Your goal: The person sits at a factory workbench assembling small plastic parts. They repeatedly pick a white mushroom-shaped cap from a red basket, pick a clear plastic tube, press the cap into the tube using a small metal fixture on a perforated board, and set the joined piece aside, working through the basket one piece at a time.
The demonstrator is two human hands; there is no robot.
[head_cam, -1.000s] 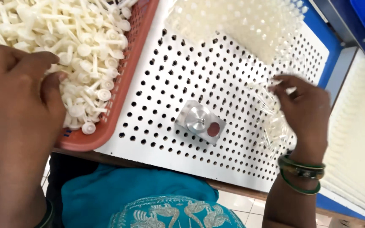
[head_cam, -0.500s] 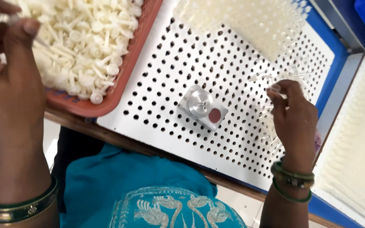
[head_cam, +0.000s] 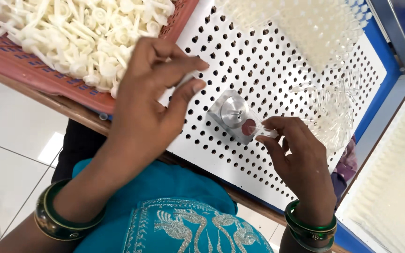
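Moved: left hand [head_cam: 151,100] off red tray [head_cam: 33,77], now over perforated board [head_cam: 277,84].
L fingers: thumb + forefinger pinching small white part [head_cam: 186,78].
R hand [head_cam: 298,159]: fingertips pinching clear tube [head_cam: 264,131], touching metal block [head_cam: 236,116] at its 4 o'clock.
Tray: white parts pile [head_cam: 85,28], 10 o'clock.

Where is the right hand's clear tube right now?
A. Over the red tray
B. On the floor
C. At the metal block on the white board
C: the right hand holds the clear tube with its tip at the metal block on the white board.
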